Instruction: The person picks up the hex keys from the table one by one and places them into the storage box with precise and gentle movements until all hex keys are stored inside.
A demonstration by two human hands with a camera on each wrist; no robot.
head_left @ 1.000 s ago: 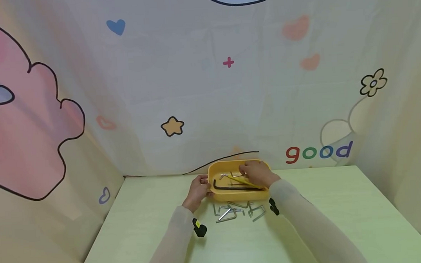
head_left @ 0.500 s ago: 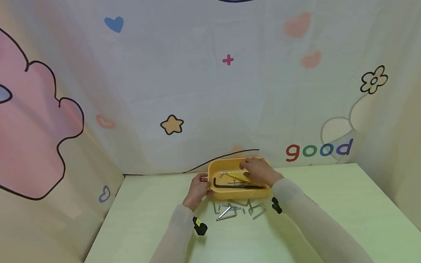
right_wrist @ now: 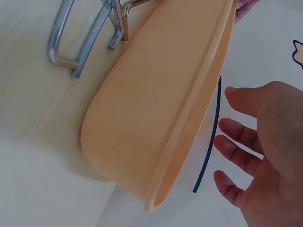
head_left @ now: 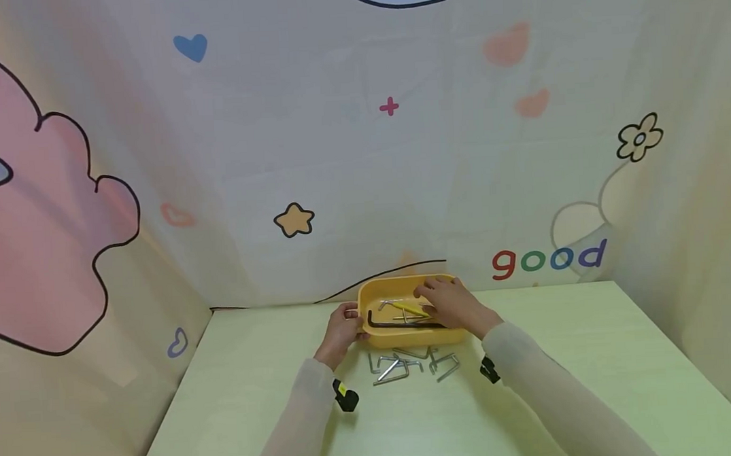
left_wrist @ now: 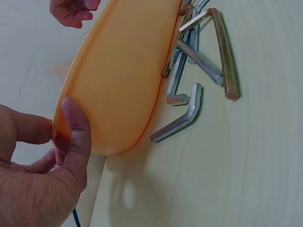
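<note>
Right now the left hand (head_left: 341, 331) has the yellow plastic tray (head_left: 416, 337) by its left end, grip closed in a pinch, thumb on the outer wall and fingers at the rim. Across from it, the right hand (head_left: 450, 302) hovers above the tray's right end, grip loose, fingers lightly bent and apart, nothing seen between them. Inside the tray we've got a long black hex key (head_left: 403, 324) along the near wall, a slim yellow stick (head_left: 411, 310) and some thin metal pieces (head_left: 405, 315), too small to name. Down in front, silvery hex keys (left_wrist: 182, 122) lie tangled on the worktop (head_left: 268, 382), just beside the tray, which sits near the far edge. And on the patterned backdrop (head_left: 337, 147), right of the tray, lettering (head_left: 544, 259) reads "good": red g, green o, blue o, purple d.
</note>
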